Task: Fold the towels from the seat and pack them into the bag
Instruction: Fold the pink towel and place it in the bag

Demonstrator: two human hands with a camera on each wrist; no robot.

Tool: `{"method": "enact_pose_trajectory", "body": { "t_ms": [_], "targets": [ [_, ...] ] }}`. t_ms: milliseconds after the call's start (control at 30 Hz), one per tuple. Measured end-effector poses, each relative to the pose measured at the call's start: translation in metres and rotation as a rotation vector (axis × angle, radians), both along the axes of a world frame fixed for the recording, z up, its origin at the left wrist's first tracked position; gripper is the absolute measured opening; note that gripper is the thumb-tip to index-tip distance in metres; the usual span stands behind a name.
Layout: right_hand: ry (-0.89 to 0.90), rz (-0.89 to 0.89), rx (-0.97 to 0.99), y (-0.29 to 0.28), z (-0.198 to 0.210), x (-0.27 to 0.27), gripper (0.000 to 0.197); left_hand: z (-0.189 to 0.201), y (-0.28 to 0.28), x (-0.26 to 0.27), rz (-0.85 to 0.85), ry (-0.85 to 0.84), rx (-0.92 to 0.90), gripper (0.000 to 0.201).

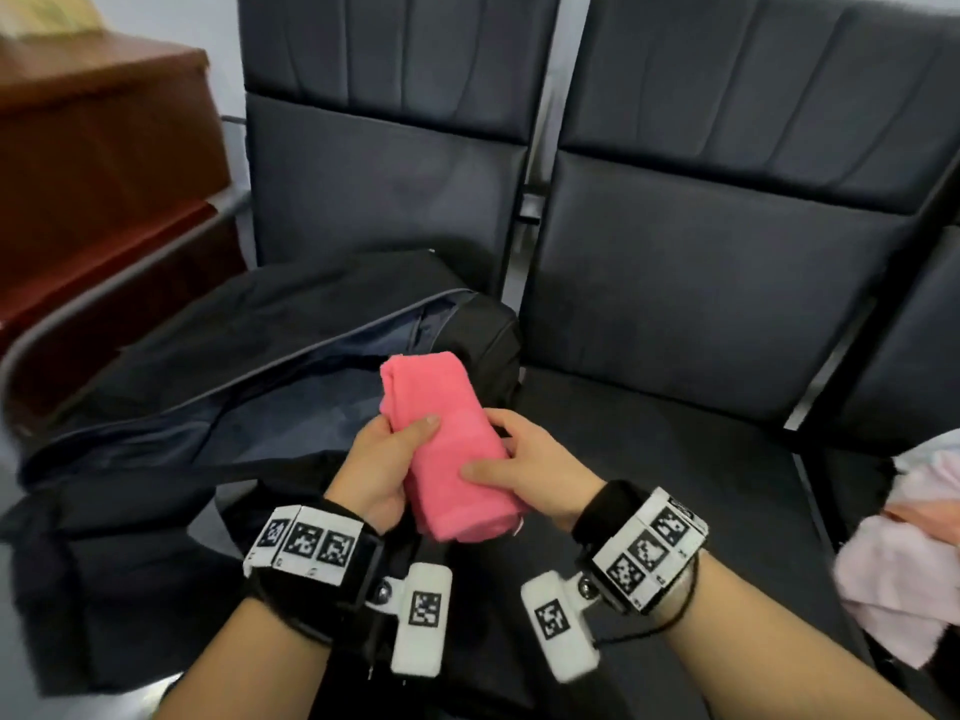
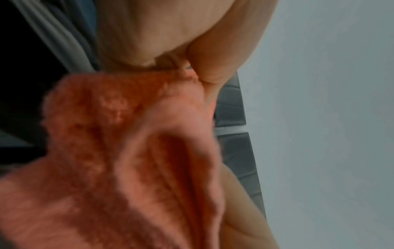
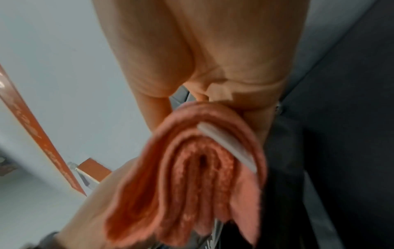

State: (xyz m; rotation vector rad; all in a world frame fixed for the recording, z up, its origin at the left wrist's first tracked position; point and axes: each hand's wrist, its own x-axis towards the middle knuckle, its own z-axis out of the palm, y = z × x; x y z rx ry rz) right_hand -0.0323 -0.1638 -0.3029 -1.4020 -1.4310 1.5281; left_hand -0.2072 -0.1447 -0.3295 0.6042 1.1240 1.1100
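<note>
- Pink towel (image 1: pixel 451 449): folded into a thick oblong bundle, held in the air between both hands, just above the near edge of the bag's opening. Its long axis ran from near-right to far-left, the far end pointing over the open bag.
- Left hand (image 1: pixel 382 462): gripped the bundle's left side, thumb on top, fingers curled beneath.
- Right hand (image 1: pixel 530 467): gripped the right side nearer the body, thumb across the top. The right wrist view showed the layered folds end-on with a white label tucked in.
- Bag (image 1: pixel 171 407): black, unzipped, lying on the left seat, directly ahead and left of the bundle; the left hand was nearer to it.
- Seat (image 1: pixel 670 449): dark, to the right.
- Pale towels (image 1: pixel 904 579): heaped unfolded at the far right, awaiting folding by this judgement.
</note>
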Motion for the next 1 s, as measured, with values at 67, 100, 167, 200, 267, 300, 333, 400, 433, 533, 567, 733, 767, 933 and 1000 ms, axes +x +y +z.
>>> {"method": "enact_pose_trajectory", "body": {
  "t_ms": [67,100,167,200,267,300,333,400,433,533,567,733,767,933,1000],
  "targets": [
    [-0.044,-0.025,-0.001,0.027,0.000,-0.025,0.064,-0.004,0.021,-0.024,0.062,-0.017,-0.087,0.020],
    [-0.065,-0.032,0.001,0.040,0.000,-0.038,0.065,-0.007,0.031,-0.036,0.085,-0.010,-0.118,0.021],
    [-0.076,-0.034,-0.003,0.067,-0.006,-0.066,0.064,-0.013,0.053,-0.062,0.140,0.006,-0.173,0.025],
    [-0.074,-0.032,-0.007,0.079,-0.010,-0.079,0.063,-0.016,0.064,-0.074,0.168,0.016,-0.197,0.028],
    [-0.089,-0.023,0.010,0.102,-0.020,-0.105,0.062,-0.024,0.086,-0.097,0.199,0.035,-0.233,0.035],
    [-0.127,-0.003,0.038,0.112,-0.025,-0.115,0.061,-0.030,0.096,-0.105,0.202,0.039,-0.245,0.038],
    [-0.195,0.031,0.077,0.119,-0.030,-0.121,0.061,-0.035,0.102,-0.110,0.200,0.045,-0.253,0.040],
    [-0.380,0.148,0.155,0.129,-0.042,-0.128,0.058,-0.050,0.113,-0.115,0.164,0.061,-0.280,0.042],
    [-0.474,0.219,0.184,0.131,-0.048,-0.128,0.054,-0.059,0.116,-0.114,0.135,0.075,-0.302,0.044],
    [-0.667,0.340,0.186,0.129,-0.069,-0.121,0.046,-0.080,0.125,-0.105,0.094,0.097,-0.323,0.052],
    [-0.689,0.331,0.192,0.128,-0.073,-0.118,0.047,-0.084,0.130,-0.100,0.094,0.089,-0.311,0.057],
    [-0.851,0.269,0.478,0.131,-0.085,-0.107,0.045,-0.096,0.154,-0.072,0.133,0.009,-0.242,0.078],
    [-0.889,0.290,0.487,0.133,-0.085,-0.106,0.044,-0.100,0.156,-0.068,0.142,-0.001,-0.244,0.082],
    [-1.052,0.482,0.299,0.145,-0.099,-0.099,0.050,-0.100,0.159,-0.067,0.090,0.210,-0.295,0.068],
    [-1.056,0.500,0.223,0.145,-0.101,-0.101,0.055,-0.092,0.156,-0.069,0.047,0.331,-0.330,0.052]
  ]
}}
